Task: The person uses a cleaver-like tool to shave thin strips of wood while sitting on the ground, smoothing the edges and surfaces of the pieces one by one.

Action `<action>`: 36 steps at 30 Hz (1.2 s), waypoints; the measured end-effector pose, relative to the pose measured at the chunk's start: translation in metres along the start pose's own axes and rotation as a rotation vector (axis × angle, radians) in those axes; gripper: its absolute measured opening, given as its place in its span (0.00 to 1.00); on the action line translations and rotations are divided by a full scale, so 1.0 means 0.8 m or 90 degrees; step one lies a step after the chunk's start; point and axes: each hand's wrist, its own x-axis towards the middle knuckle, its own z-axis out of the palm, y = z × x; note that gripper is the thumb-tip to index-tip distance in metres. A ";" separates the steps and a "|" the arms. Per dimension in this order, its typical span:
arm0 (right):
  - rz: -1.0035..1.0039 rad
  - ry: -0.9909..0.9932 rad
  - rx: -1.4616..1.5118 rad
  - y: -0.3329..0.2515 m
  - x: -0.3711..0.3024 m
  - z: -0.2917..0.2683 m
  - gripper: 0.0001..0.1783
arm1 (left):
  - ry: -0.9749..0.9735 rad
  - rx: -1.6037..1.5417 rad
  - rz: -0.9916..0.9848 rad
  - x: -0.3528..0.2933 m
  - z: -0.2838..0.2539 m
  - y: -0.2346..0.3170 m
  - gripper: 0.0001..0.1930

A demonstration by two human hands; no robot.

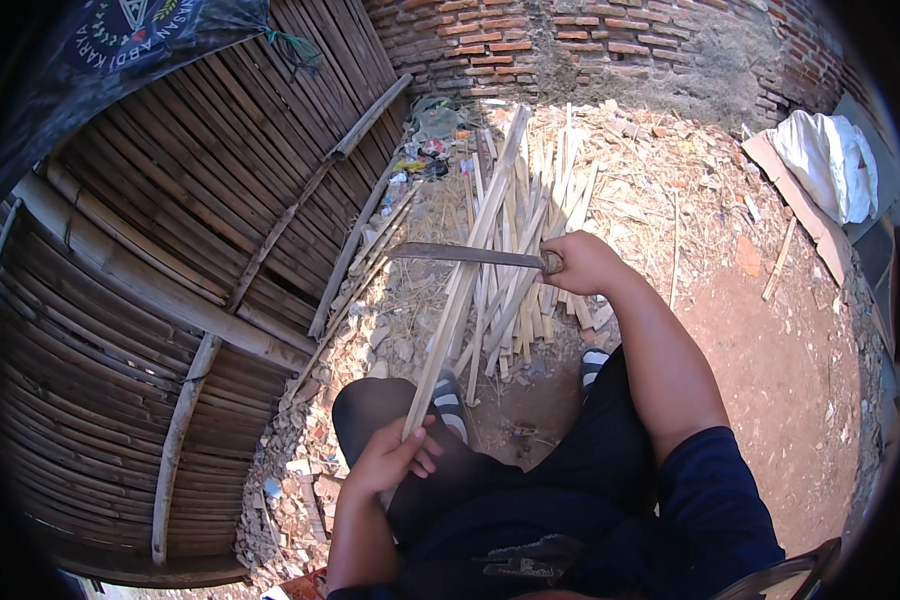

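1. Left hand (395, 455) is loosely closed round the near end of a long strip (457, 295).
2. Right hand (580, 264) has a full-fist grip on a machete (495, 257), pointing left.
3. Machete crosses the strip around midway, can't really tell if they're touching.
4. Strip slants toward the ground's (750, 330) far edge, above a messy slat pile (526, 320).
5. White sack (825, 165) is over by the ground's far right corner.

Head cam: left fisheye, worn on head, pitched down and forward. Lap (460, 490) near at bottom, brick wall (630, 50) farther off at top.
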 end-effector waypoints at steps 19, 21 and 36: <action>-0.047 -0.022 0.016 -0.005 -0.004 0.005 0.22 | 0.012 0.015 -0.009 -0.001 0.003 0.003 0.23; -0.046 -0.029 0.014 -0.004 -0.005 0.000 0.23 | 0.011 0.018 -0.003 -0.001 0.003 0.003 0.23; -0.042 -0.030 0.020 0.001 -0.003 0.004 0.22 | 0.022 0.038 0.001 -0.001 0.006 0.002 0.23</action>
